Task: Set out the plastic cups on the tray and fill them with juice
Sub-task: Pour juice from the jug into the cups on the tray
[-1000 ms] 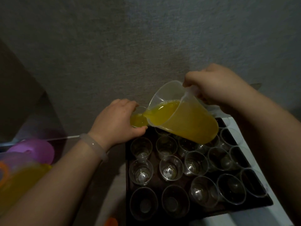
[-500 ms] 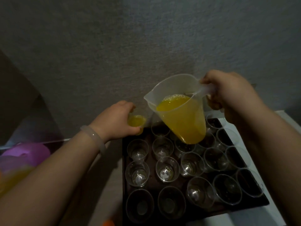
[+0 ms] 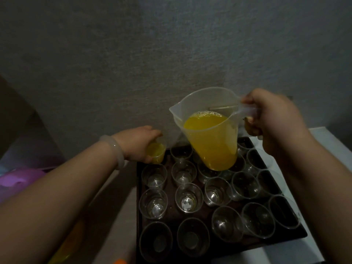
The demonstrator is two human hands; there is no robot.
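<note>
Cups [image 3: 188, 198] cover the tray [image 3: 138, 206]; one cup [image 3: 156, 152], at ten o'clock, is filled. Left fingers [image 3: 149, 159] grasp it, right fingers [image 3: 251, 128] grasp the jug [image 3: 213, 141].

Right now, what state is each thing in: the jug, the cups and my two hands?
Jug, partly full of juice, tilted slightly, not pouring.
Filled cup, holds juice, at the tray's far left corner.
Other cups, empty, upright on tray.
Left hand, grips filled cup.
Right hand, grips jug handle.
</note>
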